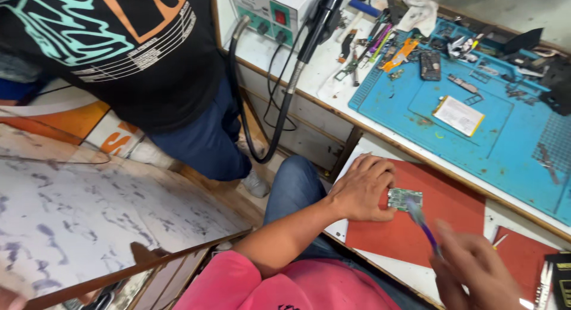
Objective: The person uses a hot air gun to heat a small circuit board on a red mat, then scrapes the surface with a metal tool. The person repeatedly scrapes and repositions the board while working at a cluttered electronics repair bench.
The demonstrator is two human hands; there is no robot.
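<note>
My left hand (361, 190) pins a small green circuit board (405, 199) against a red mat (443, 218) on a pull-out shelf, fingers curled over the board's left edge. My right hand (476, 268), blurred, grips a purple-handled brush (423, 224) whose bristle tip touches the board's right side. My pink sleeve and jeans show below the hands.
A blue repair mat (511, 149) on the bench above holds a flat battery (458, 115), phone parts and tools. A soldering station (273, 10) with a black hose stands at the back. Another person in a black shirt (143, 54) stands to the left. A marbled table (89, 215) lies lower left.
</note>
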